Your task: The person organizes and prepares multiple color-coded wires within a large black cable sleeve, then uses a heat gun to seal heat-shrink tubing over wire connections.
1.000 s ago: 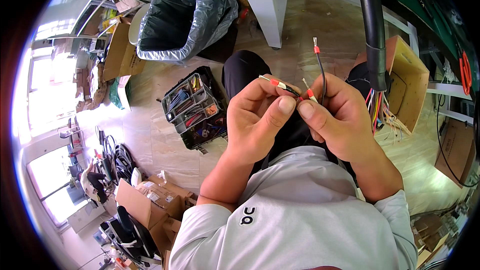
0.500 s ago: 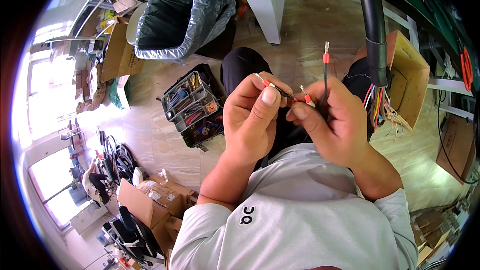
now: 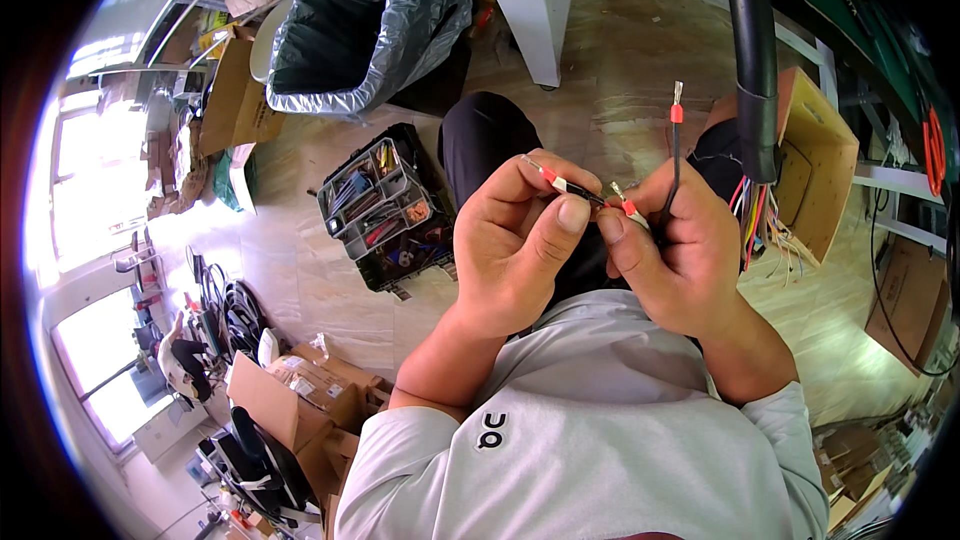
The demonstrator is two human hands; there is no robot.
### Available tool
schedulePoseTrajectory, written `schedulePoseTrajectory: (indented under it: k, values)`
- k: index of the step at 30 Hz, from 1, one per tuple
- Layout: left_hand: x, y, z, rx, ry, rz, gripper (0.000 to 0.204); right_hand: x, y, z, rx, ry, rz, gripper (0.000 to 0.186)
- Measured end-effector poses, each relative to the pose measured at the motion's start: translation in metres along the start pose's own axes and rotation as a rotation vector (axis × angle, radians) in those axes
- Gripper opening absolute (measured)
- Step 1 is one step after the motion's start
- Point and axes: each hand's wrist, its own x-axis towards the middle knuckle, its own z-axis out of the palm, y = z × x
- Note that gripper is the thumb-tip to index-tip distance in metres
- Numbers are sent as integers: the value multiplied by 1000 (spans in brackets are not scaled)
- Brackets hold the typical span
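Note:
Both hands meet over my lap, fingertips nearly touching. My left hand (image 3: pixel 520 245) is closed in a pinch on a black wire (image 3: pixel 574 188) that has a white sleeve, a red collar and a metal pin at its end. Closed beside it, my right hand (image 3: pixel 675 245) pinches a second wire with a red and white end (image 3: pixel 630 208) and a metal tip. From between the right fingers another dark wire (image 3: pixel 675 165) rises upright, topped by a red collar and metal terminal. Where the wires run behind the fingers is hidden.
A compartmented toolbox (image 3: pixel 385 205) lies open on the floor at left, below a lined trash bin (image 3: pixel 375 80). A thick black cable (image 3: pixel 750 50) hangs at right, ending in coloured wires (image 3: pixel 757 215) before a wooden box (image 3: pixel 835 160). Cardboard boxes (image 3: pixel 325 385) stand lower left.
Both hands have shifted slightly right with the wires. The upright wire has moved right, and the left wire's white sleeve shows more between the fingers.

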Motion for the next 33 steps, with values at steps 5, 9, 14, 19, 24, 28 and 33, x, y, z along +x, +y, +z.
schedulePoseTrajectory:
  k: [5,9,14,19,24,28,33]
  values:
    - [0,-1,3,-14,33,-9,20,2,-6,0,90,-33,79,16]
    - [2,-3,0,-53,27,-34,14,5,-12,-1,214,-79,179,16]
    - [3,-4,-3,-119,13,-73,5,7,-13,-3,325,-115,266,19]
    - [6,-2,5,-106,94,-106,12,8,-11,-5,323,-94,266,19]
    - [5,3,6,-52,76,-136,15,7,-9,-4,344,-59,247,15]
    - [6,2,3,-69,74,-88,17,8,-11,-2,262,-31,210,13]
    - [5,3,7,-164,86,-96,14,5,-4,-3,207,-21,106,13]
